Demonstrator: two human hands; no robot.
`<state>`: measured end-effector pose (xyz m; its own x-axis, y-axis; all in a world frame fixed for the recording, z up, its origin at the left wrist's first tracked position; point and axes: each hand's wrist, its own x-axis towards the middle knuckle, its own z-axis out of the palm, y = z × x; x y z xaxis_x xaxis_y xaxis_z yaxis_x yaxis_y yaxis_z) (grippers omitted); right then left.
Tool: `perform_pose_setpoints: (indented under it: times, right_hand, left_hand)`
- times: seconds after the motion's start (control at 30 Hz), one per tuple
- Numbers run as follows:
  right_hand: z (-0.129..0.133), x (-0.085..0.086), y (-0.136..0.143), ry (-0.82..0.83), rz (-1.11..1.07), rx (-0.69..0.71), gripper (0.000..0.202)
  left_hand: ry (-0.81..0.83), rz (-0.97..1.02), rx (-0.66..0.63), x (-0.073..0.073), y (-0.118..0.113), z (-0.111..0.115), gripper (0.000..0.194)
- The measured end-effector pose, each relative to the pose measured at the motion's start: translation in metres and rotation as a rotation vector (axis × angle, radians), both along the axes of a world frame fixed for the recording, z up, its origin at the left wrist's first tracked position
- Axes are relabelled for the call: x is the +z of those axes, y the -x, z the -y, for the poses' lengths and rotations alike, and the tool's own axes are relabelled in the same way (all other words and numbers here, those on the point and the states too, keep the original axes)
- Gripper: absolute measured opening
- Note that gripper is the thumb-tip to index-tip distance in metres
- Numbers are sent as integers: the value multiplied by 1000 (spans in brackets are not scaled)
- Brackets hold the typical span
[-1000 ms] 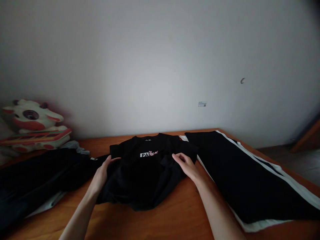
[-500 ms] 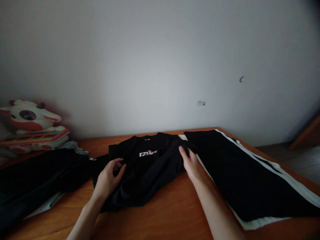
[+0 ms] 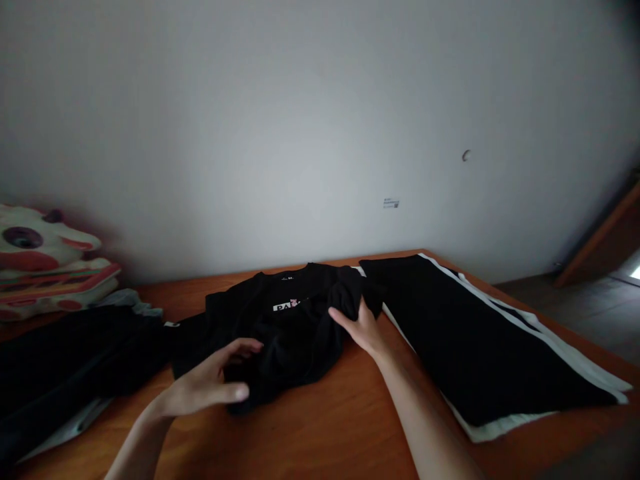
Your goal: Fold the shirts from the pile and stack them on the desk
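A black T-shirt (image 3: 295,347) lies bunched on the wooden surface, its neckline toward the wall. Folds partly cover the white and pink lettering on its chest. My left hand (image 3: 210,380) is at the shirt's lower left, thumb and fingers spread, holding nothing. On the right side, my right hand (image 3: 363,327) has gathered cloth of the T-shirt between its thumb and fingers. Folds hide most of those fingertips.
Black trousers (image 3: 450,333) with white side stripes lie flat at the right. Dark clothing (image 3: 75,360) is heaped at the left, below a cow-shaped toy keyboard (image 3: 50,260). A grey wall (image 3: 300,133) rises behind the wooden surface (image 3: 320,433).
My right hand has moved left with the shirt's cloth, which is now more bunched. My left hand has come nearer and opened wider. The view has turned slightly right.
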<state>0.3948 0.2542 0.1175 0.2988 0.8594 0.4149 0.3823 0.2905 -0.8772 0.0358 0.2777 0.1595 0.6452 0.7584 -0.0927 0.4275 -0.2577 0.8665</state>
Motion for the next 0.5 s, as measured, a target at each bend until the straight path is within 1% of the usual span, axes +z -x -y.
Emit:
perform_pose_setpoints:
  times: [0.03,0.07,0.1,0.13,0.17,0.2,0.27,0.3,0.33,0.37,0.4,0.5]
  right_hand:
    - [4,1,2,32,152,35,73]
    - [7,2,4,54,300,70,71]
    - [10,2,5,72,429,91,67]
    - [11,3,5,88,531,93,61]
    - [12,3,6,99,596,78,53]
    - [11,2,6,105,624,54,44]
    - [8,1,6,111,578,4,30]
    - [7,1,6,103,520,-19,28]
    - [5,1,6,84,449,-39,29]
    - [4,1,6,54,372,-60,32]
    - [3,2,7,16,294,-84,35]
    - [2,7,11,-94,78,-182,45]
  left_hand:
    - [-55,-110,-51,1,-2,4,95]
    - [-104,-204,-61,2,-6,8,105]
    - [-155,-270,-34,2,-10,11,109]
    - [-209,-305,13,1,-14,13,105]
    - [-262,-311,63,0,-18,14,94]
    - [-310,-297,104,-2,-21,13,80]
    - [-382,-237,140,-5,-23,8,49]
    - [-403,-199,147,-7,-22,3,39]
    - [-419,-157,169,-8,-20,-1,35]
    - [-434,-113,217,-9,-18,-6,36]
    - [-447,-67,290,-9,-15,-10,40]
    - [-474,81,581,-2,-10,-15,51]
